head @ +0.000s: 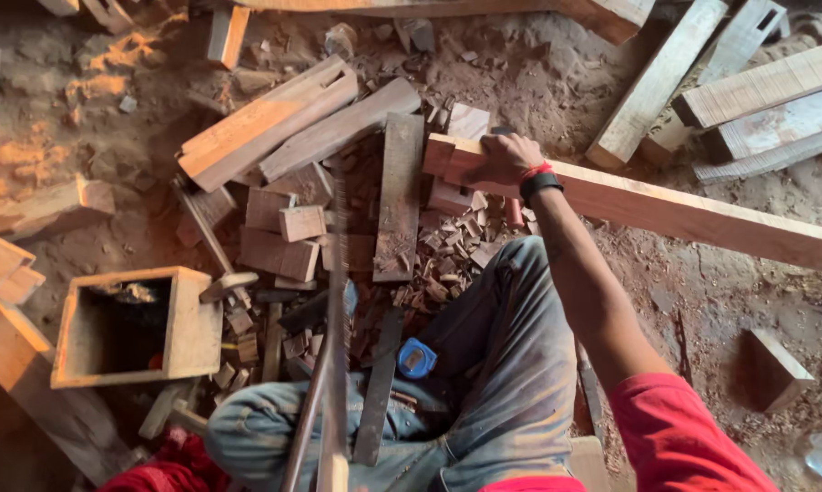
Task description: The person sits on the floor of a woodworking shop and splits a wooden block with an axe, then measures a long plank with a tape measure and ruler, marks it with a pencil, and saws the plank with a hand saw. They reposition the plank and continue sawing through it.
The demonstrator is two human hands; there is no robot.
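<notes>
Gripping the long wooden beam (684, 214) near its upper-centre end, my right hand (506, 159) has fingers curled tight over it, left hand out of sight.

Woodworking shop, floor-level work area. Bare earthen floor (702, 301) covered in reddish-brown sawdust and wood chips (447, 264). Sawn pale timber beams (757, 91) stacked at one side; short reddish offcut blocks (283, 228) heaped centrally. Open square wooden box (192, 328). Long metal-bladed saw (338, 301), blue tape measure (417, 358) and wooden-handled hammer (219, 260) lying among the scraps.
</notes>
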